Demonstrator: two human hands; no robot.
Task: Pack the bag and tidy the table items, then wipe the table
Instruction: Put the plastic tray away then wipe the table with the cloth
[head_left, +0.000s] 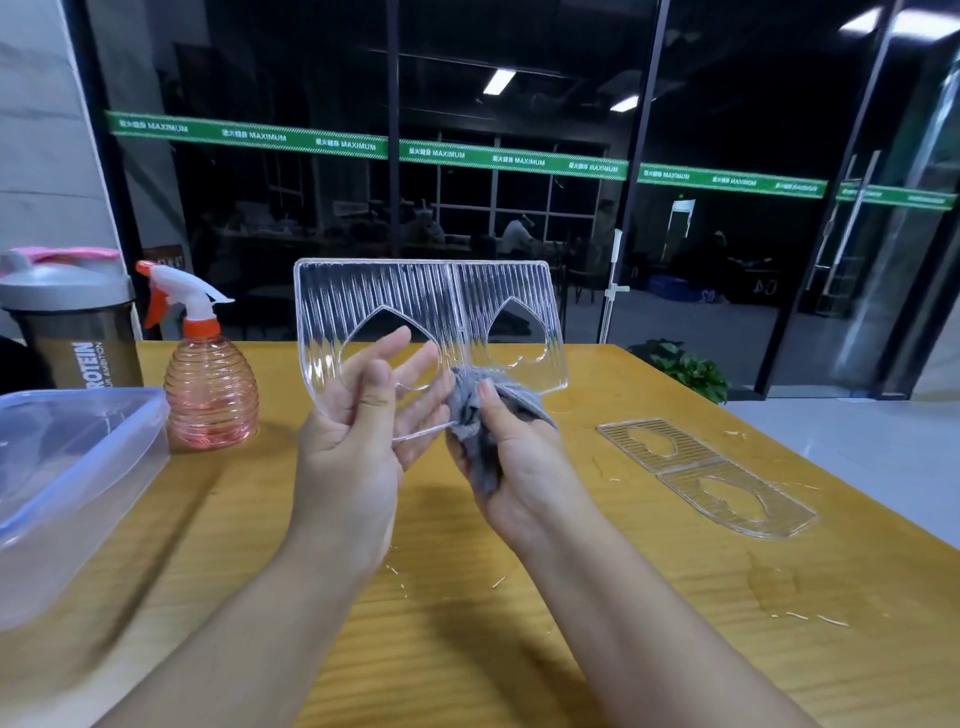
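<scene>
Left hand holds clear panel — fingers behind it | right hand half-hidden in cloth

Glossy ribbed clear plastic panel, grey cloth, wood-grain table

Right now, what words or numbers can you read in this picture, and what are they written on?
"ROTEIN" on the shaker bottle, running up its side; the first letter is hidden.
A smaller line beside it on the shaker: too blurred to read.
"MAXIMUM" repeated along the green strip on the glass wall; the characters before each are too small to read.
The strip's right-hand stretch reads mirrored and blurred.
Spray bottle, box, clear panels: no text.
</scene>
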